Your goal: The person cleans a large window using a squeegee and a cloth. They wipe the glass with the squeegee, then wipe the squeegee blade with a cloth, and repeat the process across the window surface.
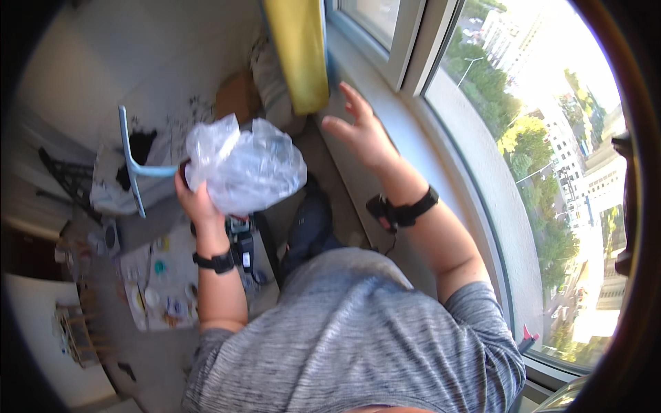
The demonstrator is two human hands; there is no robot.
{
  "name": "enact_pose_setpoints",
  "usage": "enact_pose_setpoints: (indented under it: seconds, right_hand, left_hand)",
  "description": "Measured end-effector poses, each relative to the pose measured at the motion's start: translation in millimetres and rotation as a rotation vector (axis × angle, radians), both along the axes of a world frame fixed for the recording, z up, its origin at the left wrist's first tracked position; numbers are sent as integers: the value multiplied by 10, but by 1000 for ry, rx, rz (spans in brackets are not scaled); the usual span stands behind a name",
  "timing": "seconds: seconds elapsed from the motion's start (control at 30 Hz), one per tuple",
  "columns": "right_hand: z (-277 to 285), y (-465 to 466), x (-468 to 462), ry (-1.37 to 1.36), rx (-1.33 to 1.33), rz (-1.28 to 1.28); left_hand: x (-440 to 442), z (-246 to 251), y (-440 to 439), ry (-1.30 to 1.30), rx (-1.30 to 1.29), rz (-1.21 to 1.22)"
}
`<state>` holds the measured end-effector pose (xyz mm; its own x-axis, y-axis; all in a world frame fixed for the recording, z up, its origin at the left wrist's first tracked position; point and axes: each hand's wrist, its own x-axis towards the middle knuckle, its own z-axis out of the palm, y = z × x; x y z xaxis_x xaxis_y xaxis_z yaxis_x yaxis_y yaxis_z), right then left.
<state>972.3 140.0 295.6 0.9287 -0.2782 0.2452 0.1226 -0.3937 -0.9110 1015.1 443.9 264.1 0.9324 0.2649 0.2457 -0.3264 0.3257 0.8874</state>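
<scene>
A crumpled, translucent plastic bag (253,168) is in my left hand (199,199), puffed out to the right of my fingers. From the same grip a light-blue squeegee (135,170) sticks out to the left, its T-shaped head away from me. The bag covers part of my fingers and whatever lies behind it. My right hand (361,131) is raised with its fingers apart, holding nothing, over the white windowsill (356,175). Both wrists wear black straps, and a small dark device (379,210) hangs at the right one.
On my right stands a large window (516,180) with trees and buildings far below. A yellow panel (302,57) hangs ahead beside the frame. A cluttered table (155,304) is at lower left, a bed with patterned bedding (160,196) beyond it. A red-tipped tool (526,338) lies by the window.
</scene>
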Motion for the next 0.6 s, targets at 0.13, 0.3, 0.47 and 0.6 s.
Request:
enact_pose_setpoints:
  seconds: [0.13, 0.3, 0.47, 0.6]
  right_hand:
    - [182, -6, 483, -71, -152, 11]
    - [492, 176, 1881, -335, -386, -224]
    - [847, 192, 3833, -453, -406, -680]
    - [908, -95, 4744, -405, -401, -824]
  left_hand:
    - [637, -57, -142, -41, -154, -136]
    - [1802, -365, -128, -53, -260, -219]
    - [2886, -520, 110, 6, -282, -347]
    - [3427, -593, 360, 157, -481, -432]
